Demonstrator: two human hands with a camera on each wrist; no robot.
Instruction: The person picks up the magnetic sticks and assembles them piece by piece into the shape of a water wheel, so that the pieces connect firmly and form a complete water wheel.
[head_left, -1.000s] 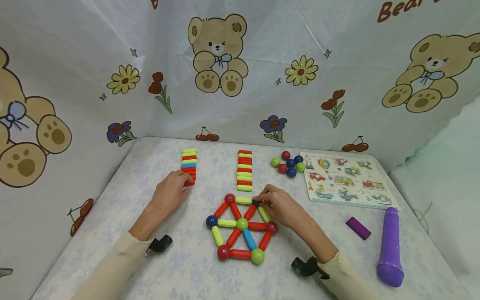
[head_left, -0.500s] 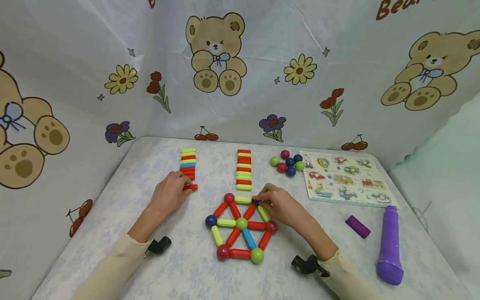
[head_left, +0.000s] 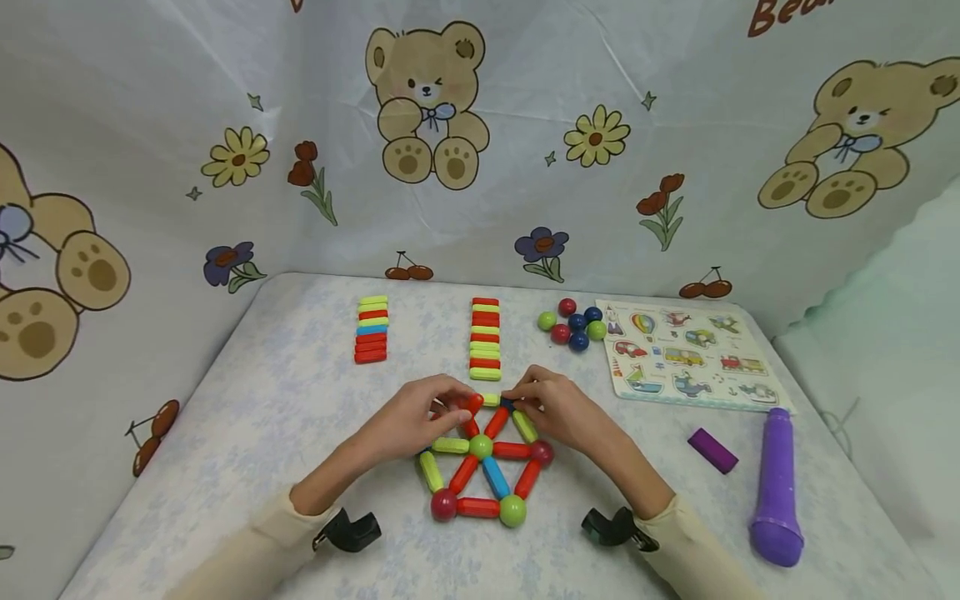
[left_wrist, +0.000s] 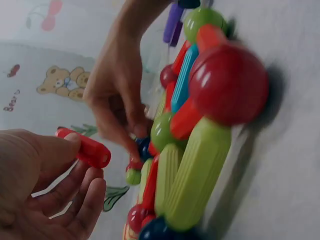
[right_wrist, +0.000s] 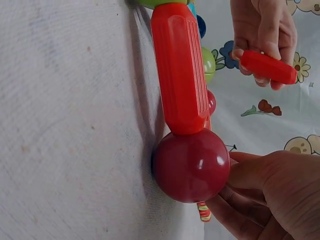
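My left hand (head_left: pixel 411 419) pinches a red rod (left_wrist: pixel 86 148) between thumb and fingers, raised over the far left part of a flat wheel-shaped frame of rods and balls. A green ball (head_left: pixel 481 447) forms the frame's centre, with red, yellow-green and blue rods running out to balls around it. At the far right corner my right hand (head_left: pixel 564 410) pinches a dark blue ball (left_wrist: pixel 143 148). In the head view the left hand covers the far left corner balls. A large red ball (left_wrist: pixel 229 84) of the frame looms close in the left wrist view.
Two rows of loose rods, the left row (head_left: pixel 372 331) and the middle row (head_left: pixel 486 338), lie behind the frame. Several loose balls (head_left: pixel 577 322) sit beside a picture board (head_left: pixel 693 358). On the right lie a purple block (head_left: pixel 713 451) and a purple microphone-shaped thing (head_left: pixel 777 492).
My left hand has drawn a red rod from the near end of the left row, lifted it and carried it right over the frame. The right hand stays at the dark blue ball.
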